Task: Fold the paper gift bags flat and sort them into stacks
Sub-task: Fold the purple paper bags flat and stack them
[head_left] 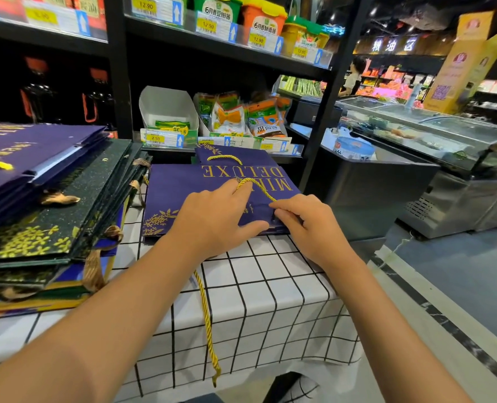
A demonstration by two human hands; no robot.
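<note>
A purple gift bag (180,189) with gold lettering lies flat on the checked tablecloth (258,292), on top of other purple bags. My left hand (212,219) presses down on its near half, fingers touching the gold cord handle (258,186). My right hand (308,222) pinches the bag's near right edge by the cord's end. A second gold cord (208,324) hangs over the table's front. At the left rises a tall stack of flat bags (46,205), purple on top, dark green with gold flowers below.
Black store shelving (119,82) with jars, price tags and snack packets stands right behind the table. A steel freezer cabinet (386,181) sits to the right, with an aisle floor beyond. A person stands far back among the produce displays.
</note>
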